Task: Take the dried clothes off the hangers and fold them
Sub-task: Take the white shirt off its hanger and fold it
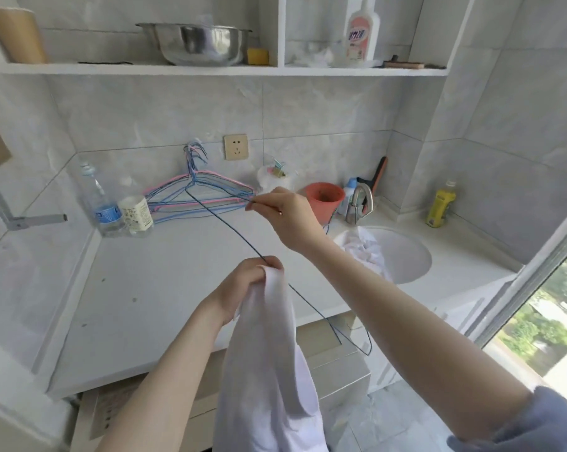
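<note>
Left grip (250, 282) bunches the soft, light garment (265, 370) mid-frame; right grip (288, 213) pinches the thin, springy hanger (230, 230); best held at the collar.

the white garment (269, 370) is soft matt cloth, the dark hanger (230, 231) thin wire, the hanger pile (200, 197) pink and blue coated wire, the bowl (200, 44) and the tap (362, 200) shiny metal, the bottle (99, 203) clear plastic, the counter (145, 288) smooth, the wall tiles (308, 106) glossy.
</note>
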